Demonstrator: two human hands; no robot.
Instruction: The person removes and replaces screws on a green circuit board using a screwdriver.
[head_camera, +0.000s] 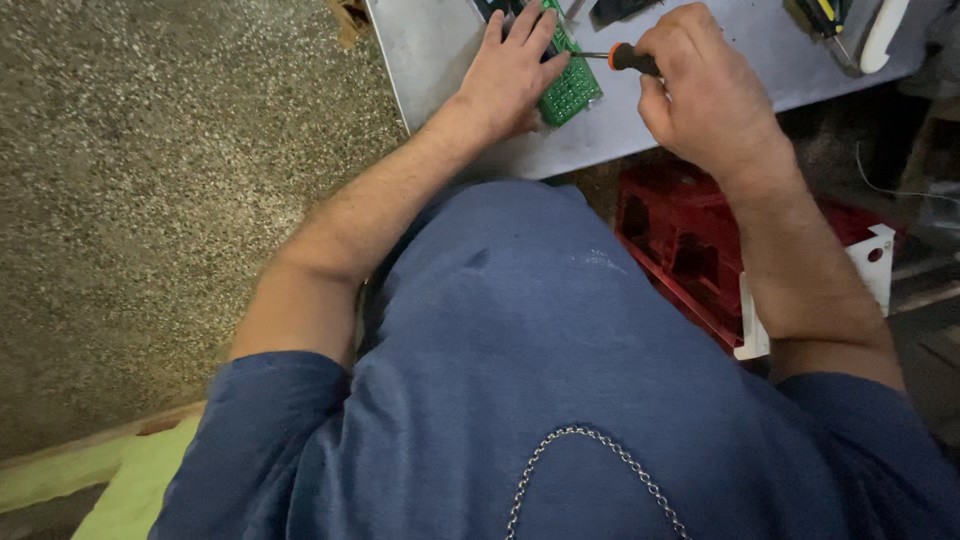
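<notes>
While flat on the green circuit board (572, 88), left hand (510, 75) spread; right hand (700, 85) fisted around screwdriver (625, 57).

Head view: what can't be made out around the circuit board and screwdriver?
- Circuit board: far end under the left hand and cut by the top edge.
- Screwdriver: handle end inside the right hand; tip contact too small to tell.
- Tools at top right: cut by the top edge.
- Red crate: partly behind the right arm and the table.
</notes>
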